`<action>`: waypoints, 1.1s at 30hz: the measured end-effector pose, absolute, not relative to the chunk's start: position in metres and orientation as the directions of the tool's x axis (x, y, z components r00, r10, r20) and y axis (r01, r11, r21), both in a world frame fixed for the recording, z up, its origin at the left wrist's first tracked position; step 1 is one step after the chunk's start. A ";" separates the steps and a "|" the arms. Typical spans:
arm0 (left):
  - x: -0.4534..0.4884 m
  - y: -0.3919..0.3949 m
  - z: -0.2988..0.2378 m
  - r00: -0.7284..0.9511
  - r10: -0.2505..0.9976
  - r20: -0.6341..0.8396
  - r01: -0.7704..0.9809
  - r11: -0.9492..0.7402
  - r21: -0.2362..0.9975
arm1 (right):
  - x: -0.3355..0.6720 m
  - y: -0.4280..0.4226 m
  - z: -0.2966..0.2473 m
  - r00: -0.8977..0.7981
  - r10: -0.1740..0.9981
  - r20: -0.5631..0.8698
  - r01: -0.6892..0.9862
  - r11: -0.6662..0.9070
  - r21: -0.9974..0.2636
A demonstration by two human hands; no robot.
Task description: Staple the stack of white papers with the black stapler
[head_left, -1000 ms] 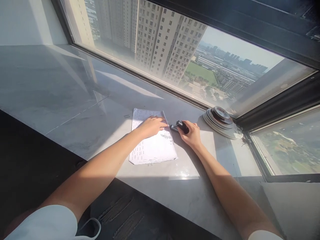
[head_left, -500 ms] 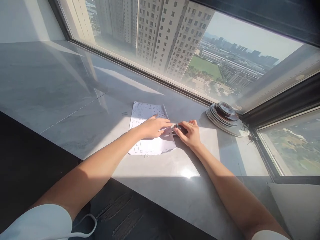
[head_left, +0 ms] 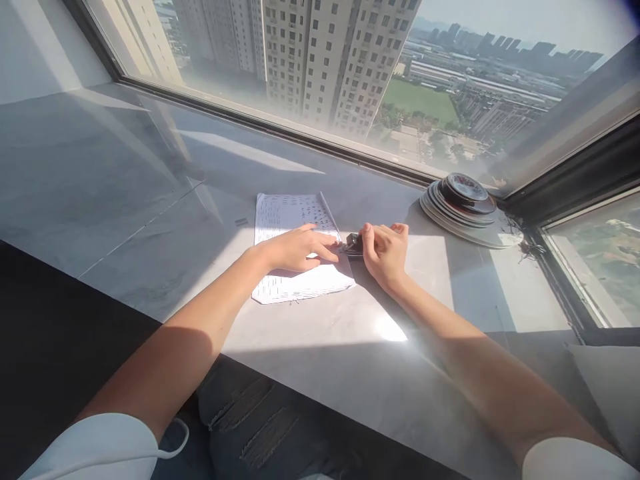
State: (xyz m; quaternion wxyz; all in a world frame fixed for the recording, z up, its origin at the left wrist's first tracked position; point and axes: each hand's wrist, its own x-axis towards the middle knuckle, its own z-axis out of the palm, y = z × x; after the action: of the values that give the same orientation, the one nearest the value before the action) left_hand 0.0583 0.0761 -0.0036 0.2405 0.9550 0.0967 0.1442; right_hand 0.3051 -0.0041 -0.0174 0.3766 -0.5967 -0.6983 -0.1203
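A stack of printed white paper sheets [head_left: 287,230] lies on the grey marble window ledge [head_left: 150,220]. My left hand [head_left: 295,248] rests flat on the sheets, fingers stretched toward their right edge. My right hand [head_left: 384,252] is closed over a small black stapler [head_left: 353,244] at that right edge of the paper. Most of the stapler is hidden under my fingers.
A stack of round plates [head_left: 463,203] with a dark top sits on the ledge at the right, by the window frame [head_left: 565,180]. A small dark bit [head_left: 241,221] lies left of the paper. A pale cushion [head_left: 607,387] is at the lower right.
My right hand has brought the stapler left onto the paper's right edge and pressed down over it. My left hand stayed on the sheets. The camera tilted slightly.
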 end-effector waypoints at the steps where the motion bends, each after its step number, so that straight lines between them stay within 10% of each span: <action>1: 0.057 0.076 -0.003 0.942 0.263 0.208 0.138 -0.870 0.474 | 0.304 -0.006 -0.016 -0.006 0.738 0.675 0.931 0.250 -0.265; 33: 0.056 0.077 0.004 0.937 0.304 0.169 0.195 -0.862 0.469 | 0.295 -0.005 -0.016 -0.100 0.822 0.561 0.891 0.325 -0.317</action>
State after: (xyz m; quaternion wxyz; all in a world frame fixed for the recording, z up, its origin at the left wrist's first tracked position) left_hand 0.0560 0.0771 0.0035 0.2285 0.9574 0.1305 0.1194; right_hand 0.2955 -0.0053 -0.0156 0.3394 -0.5786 -0.7399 -0.0510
